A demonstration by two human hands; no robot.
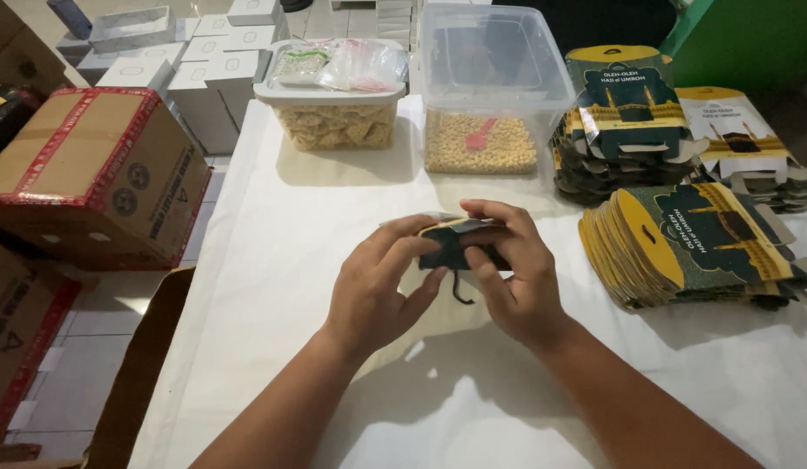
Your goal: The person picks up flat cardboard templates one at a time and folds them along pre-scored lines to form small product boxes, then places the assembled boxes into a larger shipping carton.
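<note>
Both hands grip one small dark carton [456, 246] over the white table [273, 260]: the left hand [377, 291] pinches its near edge, the right hand [512, 278] wraps its far side. Stacks of flat cartons [707, 243] lie to the right, two clear tubs [490, 87] beyond

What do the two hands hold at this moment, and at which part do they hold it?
Both the left hand and the right hand hold one small dark flat carton, each pinching its own side edge above the white table.
</note>
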